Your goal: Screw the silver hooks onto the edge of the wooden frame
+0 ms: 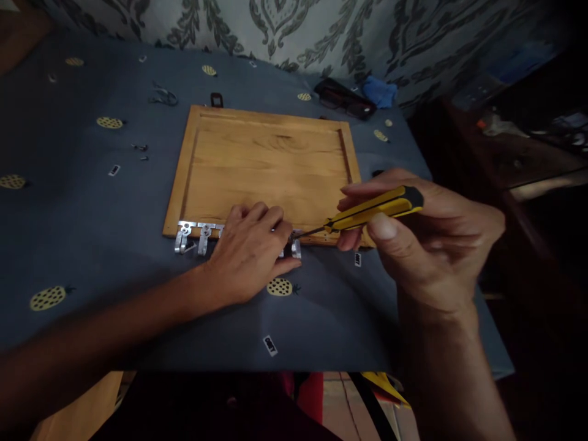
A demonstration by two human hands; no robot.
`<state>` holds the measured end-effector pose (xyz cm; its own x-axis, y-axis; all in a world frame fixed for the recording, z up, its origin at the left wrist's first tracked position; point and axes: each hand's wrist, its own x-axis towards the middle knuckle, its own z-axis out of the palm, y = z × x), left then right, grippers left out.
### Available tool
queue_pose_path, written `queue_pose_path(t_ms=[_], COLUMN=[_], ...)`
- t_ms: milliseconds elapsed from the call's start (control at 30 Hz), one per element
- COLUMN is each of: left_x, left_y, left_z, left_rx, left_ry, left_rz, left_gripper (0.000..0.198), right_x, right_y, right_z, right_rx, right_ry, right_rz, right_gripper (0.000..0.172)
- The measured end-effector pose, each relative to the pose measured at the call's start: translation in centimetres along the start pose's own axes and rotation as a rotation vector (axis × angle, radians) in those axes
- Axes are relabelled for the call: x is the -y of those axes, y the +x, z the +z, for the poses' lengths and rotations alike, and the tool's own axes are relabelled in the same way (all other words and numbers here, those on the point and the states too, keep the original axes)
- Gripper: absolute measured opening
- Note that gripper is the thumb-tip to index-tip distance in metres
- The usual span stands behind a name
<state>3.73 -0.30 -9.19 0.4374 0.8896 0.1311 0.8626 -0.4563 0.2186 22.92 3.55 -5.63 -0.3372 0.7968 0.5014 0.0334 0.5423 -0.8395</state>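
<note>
A wooden panel with a raised frame (271,165) lies flat on the blue cloth-covered table. Along its near edge runs a metal strip with several curved clips (204,239). My left hand (250,251) rests over this strip, its fingers bent and pressed on the metal; they hide its middle part. In my right hand (427,233) is a yellow and black screwdriver (374,208), held between thumb and fingers. The screwdriver's tip points left and meets the metal fitting (296,245) at the right end of the strip, beside my left fingertips.
Small screws (140,147) lie left of the panel. Behind it are a dark buckle-like piece (216,100), dark glasses (344,99) and a blue cloth (380,92). A patterned curtain (275,30) hangs at the back. Part of a person's arm (21,30) shows at the top left.
</note>
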Motion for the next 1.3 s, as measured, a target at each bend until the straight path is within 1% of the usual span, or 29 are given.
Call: queue_pose_path(t_ms=[133, 300, 433, 567, 667, 733, 833, 933, 1100, 1233, 1300], left_x=[0.0, 0.1, 0.1, 0.1, 0.0, 0.0, 0.0, 0.0, 0.0, 0.1, 0.1], left_y=[0.0, -0.1, -0.2, -0.2, -0.2, -0.1, 0.0, -0.1, -0.1, -0.1, -0.1], left_z=[0.1, 0.3, 0.4, 0.4, 0.3, 0.2, 0.1, 0.2, 0.2, 0.2, 0.1], left_rx=[-0.01, -0.042, -0.045, -0.05, -0.04, -0.025, -0.013, -0.019, -0.032, -0.034, -0.034], left_ry=[-0.009, -0.009, -0.006, -0.006, -0.006, -0.005, -0.005, -0.003, 0.003, 0.003, 0.004], left_rz=[0.0, 0.017, 0.017, 0.015, 0.013, 0.009, 0.003, 0.003, 0.01, 0.014, 0.015], left_gripper=[0.036, 0.035, 0.034, 0.034, 0.034, 0.035, 0.035, 0.035, 0.034, 0.035, 0.035], right_x=[0.0, -0.4, -0.5, -0.5, -0.4, -0.3, -0.1, -0.3, -1.0, -1.1, -1.0], right_y=[0.1, 0.0, 0.0, -0.1, -0.2, -0.2, -0.1, 0.2, 0.6, 0.5, 0.3], right_z=[-0.2, 0.1, 0.4, 0.3, 0.1, -0.1, -0.3, -0.3, 0.3, 0.4, 0.4], right_rx=[-0.002, -0.069, -0.102, -0.066, -0.01, 0.017, 0.024, -0.012, -0.064, -0.113, -0.174], right_ry=[-0.006, -0.141, -0.191, -0.192, -0.153, -0.144, -0.179, -0.212, -0.207, -0.207, -0.168], right_rz=[-0.024, -0.144, -0.173, -0.156, -0.114, -0.125, -0.166, -0.204, -0.355, -0.352, -0.268], right_gripper=[0.019, 0.011, 0.014, 0.014, 0.021, 0.022, 0.02, 0.019, 0.021, 0.019, 0.017])
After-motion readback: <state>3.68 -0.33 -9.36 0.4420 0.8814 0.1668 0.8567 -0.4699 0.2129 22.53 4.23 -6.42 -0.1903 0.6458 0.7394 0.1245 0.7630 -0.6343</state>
